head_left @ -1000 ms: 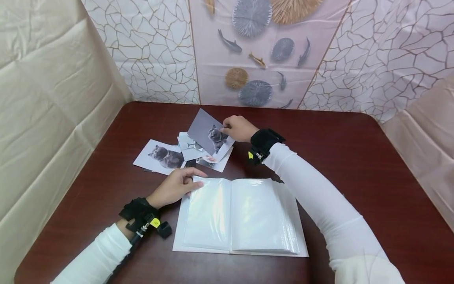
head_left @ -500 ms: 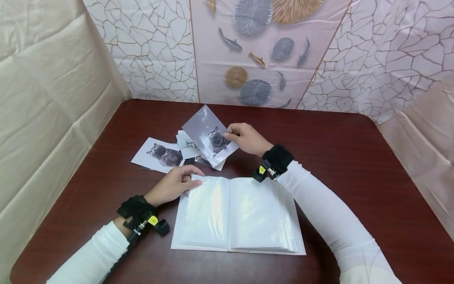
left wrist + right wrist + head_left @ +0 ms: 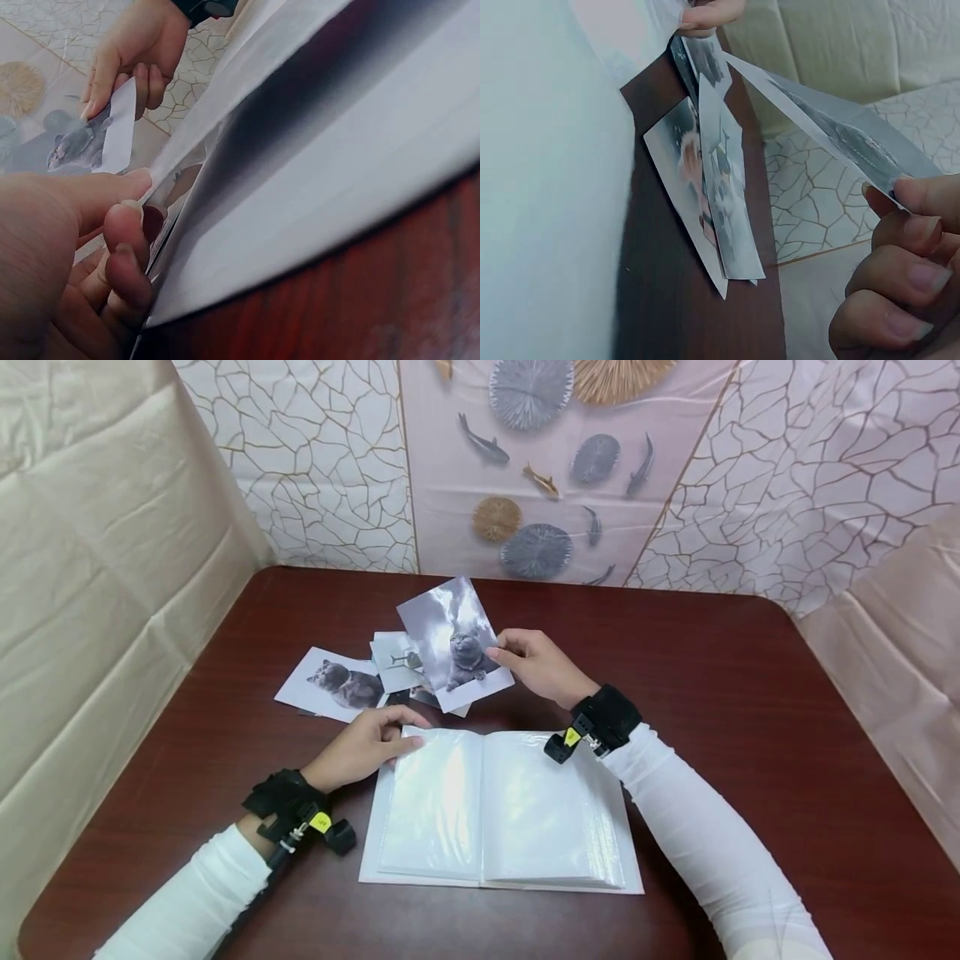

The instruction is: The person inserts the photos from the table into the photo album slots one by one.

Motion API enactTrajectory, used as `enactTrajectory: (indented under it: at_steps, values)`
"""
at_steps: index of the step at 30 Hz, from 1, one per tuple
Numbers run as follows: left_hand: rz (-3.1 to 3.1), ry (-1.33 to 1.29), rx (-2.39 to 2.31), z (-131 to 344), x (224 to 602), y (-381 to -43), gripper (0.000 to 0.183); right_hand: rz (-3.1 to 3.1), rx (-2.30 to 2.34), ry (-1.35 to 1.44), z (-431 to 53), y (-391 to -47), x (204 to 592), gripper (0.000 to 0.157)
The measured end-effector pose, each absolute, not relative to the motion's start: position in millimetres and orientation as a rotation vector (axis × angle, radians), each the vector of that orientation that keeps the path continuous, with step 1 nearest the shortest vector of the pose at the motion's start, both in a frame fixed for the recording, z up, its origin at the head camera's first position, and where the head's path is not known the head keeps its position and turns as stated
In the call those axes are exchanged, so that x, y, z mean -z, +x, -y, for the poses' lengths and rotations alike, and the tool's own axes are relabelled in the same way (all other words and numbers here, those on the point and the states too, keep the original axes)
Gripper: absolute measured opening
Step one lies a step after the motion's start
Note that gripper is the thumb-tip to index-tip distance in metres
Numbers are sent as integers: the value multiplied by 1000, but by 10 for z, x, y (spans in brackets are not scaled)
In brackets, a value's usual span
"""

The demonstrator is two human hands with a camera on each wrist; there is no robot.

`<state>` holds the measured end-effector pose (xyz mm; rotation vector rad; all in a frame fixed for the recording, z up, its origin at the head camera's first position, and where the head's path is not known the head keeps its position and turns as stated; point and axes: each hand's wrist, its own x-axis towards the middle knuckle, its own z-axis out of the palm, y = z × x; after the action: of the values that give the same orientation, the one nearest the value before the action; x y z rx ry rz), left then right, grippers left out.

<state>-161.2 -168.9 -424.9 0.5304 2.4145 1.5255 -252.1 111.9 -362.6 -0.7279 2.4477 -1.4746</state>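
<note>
My right hand (image 3: 546,667) pinches the right edge of a photo of a grey cat (image 3: 453,631) between thumb and forefinger. In the right wrist view this cat photo (image 3: 840,135) is lifted above the other photos. An open photo album (image 3: 551,810) with clear sleeves lies in front of me. At its upper left corner my left hand (image 3: 367,747) pinches a page between thumb and fingers. The left wrist view shows the pinched sleeve (image 3: 217,112) raised from the white cover beneath. The visible sleeves hold no picture.
Another cat photo (image 3: 345,683) lies on the dark red table (image 3: 712,693), left of a small pile of loose photos (image 3: 395,662). The held photo partly hides the pile. A patterned cloth (image 3: 517,468) hangs behind the table.
My right hand has drawn the cat photo up off the pile and slightly right, towards me, turning it. My left hand has stayed at the album's corner.
</note>
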Motion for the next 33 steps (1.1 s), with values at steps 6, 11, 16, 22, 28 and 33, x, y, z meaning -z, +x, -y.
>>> enactTrajectory:
  at_steps: [6, 11, 16, 22, 28, 33]
  values:
    - [-2426, 555, -1528, 1702, 4267, -1609, 16, -2396, 1495, -668, -1158, -2469, 3661, 25]
    - [-2417, 542, -1531, 1708, 4258, -1611, 18, -2317, 1535, -637, -1154, -2435, 3689, 25]
    - [-2400, 494, -1542, 1727, 4237, -1626, 18, -2276, 1520, -651, -1124, -2435, 3737, 23]
    - [-2406, 410, -1524, 1746, 4228, -1649, 23, -2291, 1456, -653, -1097, -2455, 3745, 22]
    - [-2404, 479, -1520, 1753, 4245, -1637, 27, -2301, 1406, -653, -1053, -2446, 3738, 23]
    - [-2407, 539, -1524, 1751, 4258, -1638, 19, -2309, 1384, -671, -1017, -2443, 3724, 22]
